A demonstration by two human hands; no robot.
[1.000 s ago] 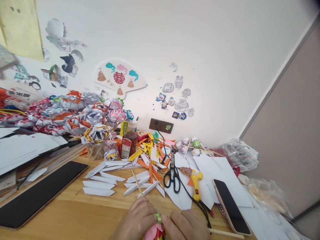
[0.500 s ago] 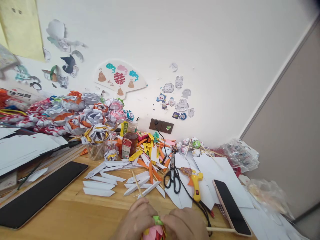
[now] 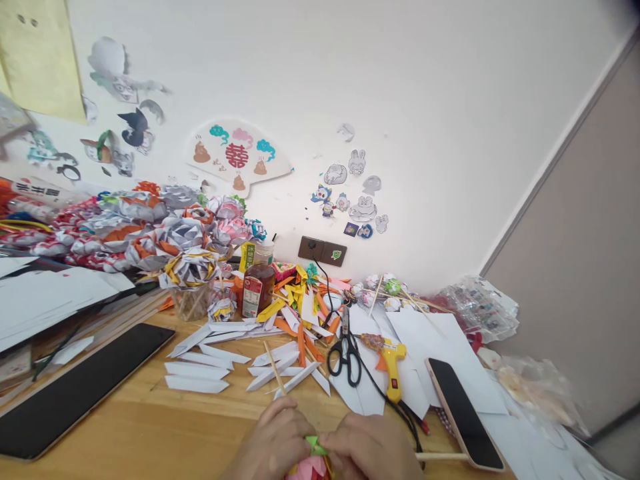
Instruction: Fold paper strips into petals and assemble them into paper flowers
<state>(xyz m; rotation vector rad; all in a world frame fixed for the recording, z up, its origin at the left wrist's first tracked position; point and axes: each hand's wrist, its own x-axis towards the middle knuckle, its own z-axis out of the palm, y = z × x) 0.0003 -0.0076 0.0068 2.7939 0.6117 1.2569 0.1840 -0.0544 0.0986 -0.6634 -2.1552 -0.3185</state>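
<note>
Both hands meet at the bottom edge of the head view, over the wooden desk (image 3: 150, 427). My left hand (image 3: 273, 443) and my right hand (image 3: 373, 447) are closed around a folded paper flower (image 3: 313, 460) with pink petals and a green tip. Most of the flower is hidden by the fingers and cut off by the frame edge. A thin wooden stick (image 3: 440, 457) runs out to the right from under my right hand.
Just beyond the hands lie folded white paper strips (image 3: 200, 370), black scissors (image 3: 346, 357), a yellow glue gun (image 3: 393, 367) with its cord, and a phone (image 3: 463, 413). A dark tablet (image 3: 75, 393) lies left. Paper flowers (image 3: 165, 233) and a bottle (image 3: 259, 283) stand by the wall.
The hands have drawn closer together and slid slightly lower in the frame, covering more of the flower. Nothing else on the desk moved.
</note>
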